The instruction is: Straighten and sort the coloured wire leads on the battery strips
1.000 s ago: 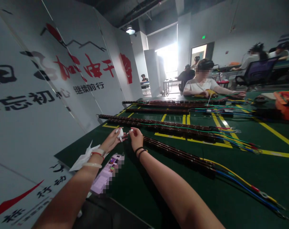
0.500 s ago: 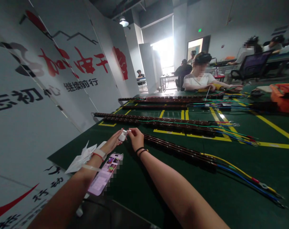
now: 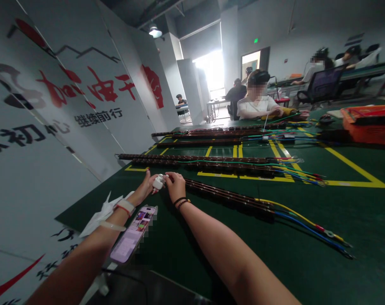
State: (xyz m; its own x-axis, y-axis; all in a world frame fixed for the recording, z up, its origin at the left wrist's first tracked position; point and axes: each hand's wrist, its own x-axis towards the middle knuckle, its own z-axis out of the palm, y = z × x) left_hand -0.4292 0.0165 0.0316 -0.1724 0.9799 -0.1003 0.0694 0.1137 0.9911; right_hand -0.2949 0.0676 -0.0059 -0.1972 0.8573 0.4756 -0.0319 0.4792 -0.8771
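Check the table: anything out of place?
Perhaps the phone and crumpled white paper by the near-left edge of the table: they look unrelated to the wired dark bars. No spill visible.

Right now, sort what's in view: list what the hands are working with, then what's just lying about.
In hand:
- white case, held in the left hand
- small white piece, apparently pinched by the right hand

Lying about, untouched by these hands:
- phone, screen lit
- white paper
- long dark bars
- orange bin
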